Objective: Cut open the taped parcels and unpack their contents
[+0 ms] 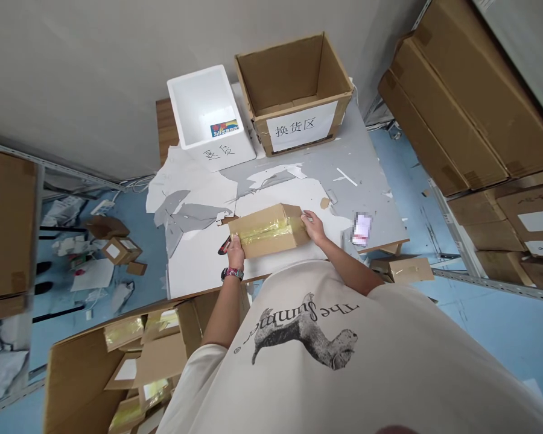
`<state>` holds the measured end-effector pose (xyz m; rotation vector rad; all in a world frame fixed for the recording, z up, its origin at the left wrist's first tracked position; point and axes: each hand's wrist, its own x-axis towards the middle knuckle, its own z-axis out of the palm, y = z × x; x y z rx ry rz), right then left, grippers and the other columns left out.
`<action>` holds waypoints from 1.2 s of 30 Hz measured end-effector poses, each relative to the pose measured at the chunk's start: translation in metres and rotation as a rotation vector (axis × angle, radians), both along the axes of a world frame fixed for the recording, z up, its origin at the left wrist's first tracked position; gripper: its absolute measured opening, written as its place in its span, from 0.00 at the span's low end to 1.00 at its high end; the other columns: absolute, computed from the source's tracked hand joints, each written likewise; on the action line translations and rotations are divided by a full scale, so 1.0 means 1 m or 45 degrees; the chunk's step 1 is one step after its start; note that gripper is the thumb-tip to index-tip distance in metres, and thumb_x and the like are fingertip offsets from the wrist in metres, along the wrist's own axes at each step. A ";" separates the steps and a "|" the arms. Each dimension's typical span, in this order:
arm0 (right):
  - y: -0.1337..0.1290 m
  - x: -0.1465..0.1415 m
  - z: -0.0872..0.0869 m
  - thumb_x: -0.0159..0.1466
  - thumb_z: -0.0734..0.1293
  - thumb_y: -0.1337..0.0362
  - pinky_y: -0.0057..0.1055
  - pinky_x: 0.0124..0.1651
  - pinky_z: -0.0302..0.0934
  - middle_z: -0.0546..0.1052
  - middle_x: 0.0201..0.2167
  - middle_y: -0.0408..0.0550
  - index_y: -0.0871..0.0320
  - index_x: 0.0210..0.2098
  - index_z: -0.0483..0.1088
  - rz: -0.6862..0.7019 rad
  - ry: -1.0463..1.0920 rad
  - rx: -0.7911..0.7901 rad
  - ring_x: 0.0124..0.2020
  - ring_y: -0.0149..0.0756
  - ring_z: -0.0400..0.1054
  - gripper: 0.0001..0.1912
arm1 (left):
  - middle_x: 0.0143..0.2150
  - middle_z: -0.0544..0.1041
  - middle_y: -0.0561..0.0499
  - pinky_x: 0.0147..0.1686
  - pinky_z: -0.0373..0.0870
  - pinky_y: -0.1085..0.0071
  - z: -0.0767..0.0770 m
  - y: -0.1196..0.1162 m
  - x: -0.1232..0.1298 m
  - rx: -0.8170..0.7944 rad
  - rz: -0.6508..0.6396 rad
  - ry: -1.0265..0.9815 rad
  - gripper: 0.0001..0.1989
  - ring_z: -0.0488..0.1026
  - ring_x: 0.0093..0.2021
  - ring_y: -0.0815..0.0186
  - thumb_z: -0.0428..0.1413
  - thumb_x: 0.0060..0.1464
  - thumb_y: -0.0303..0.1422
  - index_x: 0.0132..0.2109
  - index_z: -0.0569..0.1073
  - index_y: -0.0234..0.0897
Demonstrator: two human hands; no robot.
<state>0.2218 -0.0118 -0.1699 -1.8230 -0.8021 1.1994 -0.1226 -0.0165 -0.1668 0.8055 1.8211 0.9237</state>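
A brown cardboard box sealed with yellowish clear tape lies at the near side of the table, between my hands. My left hand grips its left end, with a patterned watch band at the wrist. At the box's right end, my right hand has its fingers closed on the edge. A red and black tool, perhaps a box cutter, shows partly beside my left hand; whether it is held or lying there I cannot tell.
Behind stand a white foam box with a colourful book inside and an open carton with a paper label. A phone lies at right. A large carton of parcels stands below left; boxes fill shelves at right.
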 end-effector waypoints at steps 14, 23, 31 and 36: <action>-0.043 0.041 0.034 0.75 0.70 0.55 0.56 0.76 0.72 0.77 0.75 0.61 0.52 0.82 0.70 0.471 -0.575 0.499 0.74 0.57 0.72 0.38 | 0.71 0.81 0.35 0.64 0.81 0.53 0.032 -0.010 0.057 0.288 -0.123 0.266 0.29 0.83 0.65 0.48 0.66 0.69 0.50 0.69 0.75 0.42; -0.055 0.027 0.045 0.83 0.64 0.63 0.59 0.76 0.62 0.82 0.67 0.62 0.53 0.64 0.84 0.729 -1.192 0.649 0.69 0.60 0.69 0.19 | 0.45 0.81 0.49 0.56 0.78 0.59 0.044 -0.003 0.059 0.297 0.060 0.182 0.15 0.78 0.47 0.58 0.69 0.62 0.46 0.46 0.76 0.43; -0.051 0.016 0.040 0.86 0.61 0.62 0.51 0.72 0.66 0.82 0.71 0.58 0.51 0.74 0.80 1.065 -1.076 0.669 0.69 0.55 0.71 0.24 | 0.50 0.89 0.39 0.48 0.79 0.63 0.062 0.030 0.058 0.256 0.101 -0.136 0.25 0.84 0.47 0.57 0.60 0.71 0.59 0.48 0.81 0.40; -0.045 0.014 0.050 0.86 0.62 0.59 0.57 0.74 0.66 0.82 0.70 0.59 0.50 0.74 0.81 1.099 -0.968 0.535 0.71 0.59 0.70 0.24 | 0.66 0.87 0.37 0.65 0.81 0.54 0.075 0.066 0.056 0.415 -0.201 0.012 0.26 0.83 0.66 0.50 0.57 0.75 0.56 0.59 0.84 0.40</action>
